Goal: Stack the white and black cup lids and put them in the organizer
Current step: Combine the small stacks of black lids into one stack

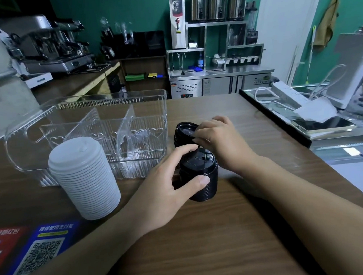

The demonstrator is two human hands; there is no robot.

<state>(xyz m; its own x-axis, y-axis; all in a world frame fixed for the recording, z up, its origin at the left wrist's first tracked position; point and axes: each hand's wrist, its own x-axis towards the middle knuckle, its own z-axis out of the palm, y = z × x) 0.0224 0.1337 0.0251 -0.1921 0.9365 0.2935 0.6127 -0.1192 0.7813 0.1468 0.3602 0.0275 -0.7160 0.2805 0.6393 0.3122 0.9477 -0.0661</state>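
1. Our left hand (171,187) grips the black lid stack (198,176) standing on the table (235,229).
2. Our right hand (221,143) pinches the top lid of a shorter black pile (183,133) just behind.
3. The white lid stack (84,179) stands before the clear organizer (90,113).

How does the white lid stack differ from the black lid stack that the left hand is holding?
The white lid stack is taller and wider; the black lid stack is shorter and narrower. The white lid stack stands free, touched by no hand, while the left hand grips the black lid stack's side. The white lid stack sits in front of the clear organizer; the black lid stack sits to its right. Both stand upright on the wooden counter.
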